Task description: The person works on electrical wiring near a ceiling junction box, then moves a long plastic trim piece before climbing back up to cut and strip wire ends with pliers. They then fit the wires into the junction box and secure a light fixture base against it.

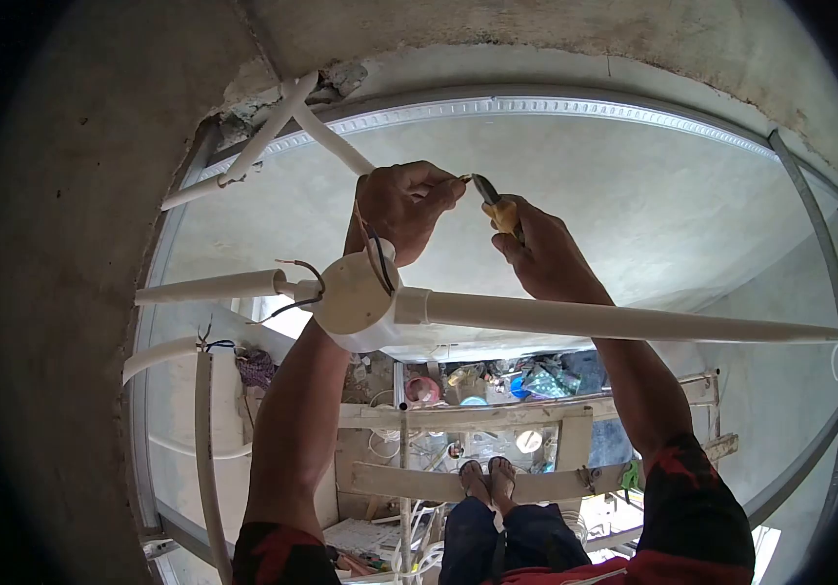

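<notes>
My left hand (404, 208) pinches the end of a thin reddish wire (464, 178) above the round white junction box (355, 292). Its fingers are closed on the wire. My right hand (546, 250) is wrapped round the yellowish handle of a cutting tool (503, 213), whose dark blade points up and left, close to the wire end. Whether blade and wire touch is too small to tell. Dark and reddish wires (377, 255) come out of the box by my left wrist, and more bare-ended wires stick out at its left side.
White conduit pipes (556, 317) run from the box to both sides. A metal ceiling frame (497, 105) curves overhead. Below, my feet (487, 480) stand on a wooden plank (390, 480), with scaffold poles and a cluttered floor beneath. Another conduit with wires (170, 356) is at left.
</notes>
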A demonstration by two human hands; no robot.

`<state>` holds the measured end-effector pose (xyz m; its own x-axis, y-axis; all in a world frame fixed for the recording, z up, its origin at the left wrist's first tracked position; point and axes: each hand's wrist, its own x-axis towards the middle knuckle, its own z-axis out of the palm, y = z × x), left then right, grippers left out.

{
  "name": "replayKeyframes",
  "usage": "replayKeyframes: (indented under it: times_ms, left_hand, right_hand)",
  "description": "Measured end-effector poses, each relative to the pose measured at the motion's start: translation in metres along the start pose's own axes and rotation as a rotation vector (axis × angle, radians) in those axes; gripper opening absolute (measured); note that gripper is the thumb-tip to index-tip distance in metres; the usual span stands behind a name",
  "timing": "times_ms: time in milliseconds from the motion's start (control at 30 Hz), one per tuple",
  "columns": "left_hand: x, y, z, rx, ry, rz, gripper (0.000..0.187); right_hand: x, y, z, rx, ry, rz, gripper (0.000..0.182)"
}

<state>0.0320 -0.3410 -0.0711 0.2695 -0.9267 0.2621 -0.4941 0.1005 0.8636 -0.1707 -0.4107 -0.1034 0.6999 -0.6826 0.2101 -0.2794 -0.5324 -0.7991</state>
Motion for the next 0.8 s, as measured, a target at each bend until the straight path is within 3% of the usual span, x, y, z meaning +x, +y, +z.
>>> replayKeyframes:
  times_ms: [100, 167, 200, 267, 433, 600, 633, 667, 800]
  left_hand:
    - [0.001, -0.001, -0.001, -0.013, -0.006, -0.015, 0.027]
    - [-0.001, -0.006, 0.002, -0.015, -0.016, -0.027, 0.027]
    - [0.000, -0.006, 0.000, -0.078, -0.026, -0.003, 0.026]
    - [0.001, -0.006, 0.000, -0.143, -0.040, 0.023, 0.025]
    - [-0.003, 0.011, 0.000, 0.098, 0.005, -0.009, 0.022]
    - [-0.001, -0.003, 0.008, 0.029, 0.066, 0.025, 0.023]
    - [-0.001, -0.004, 0.009, -0.004, 0.095, 0.049, 0.022]
    - [-0.002, -0.005, 0.010, -0.004, 0.093, 0.051, 0.022]
    - [-0.003, -0.004, 0.008, 0.153, -0.004, 0.107, 0.025]
  right_hand:
    - [-0.001, 0.000, 0.000, 0.062, -0.012, 0.109, 0.032]
    - [-0.001, 0.004, 0.005, -0.048, 0.064, -0.103, 0.030]
    - [0.000, 0.004, 0.006, -0.046, 0.068, -0.101, 0.030]
    - [0.000, 0.003, 0.006, -0.054, 0.037, -0.057, 0.028]
    - [0.001, -0.001, 0.007, -0.039, 0.012, 0.021, 0.029]
    - [0.004, 0.006, 0.009, 0.076, 0.001, 0.026, 0.030]
    - [0.005, 0.003, 0.006, 0.127, -0.072, 0.136, 0.032]
    - [0.005, 0.001, 0.004, 0.178, -0.144, 0.247, 0.033]
    - [0.001, 0.003, 0.007, 0.197, -0.115, 0.242, 0.035]
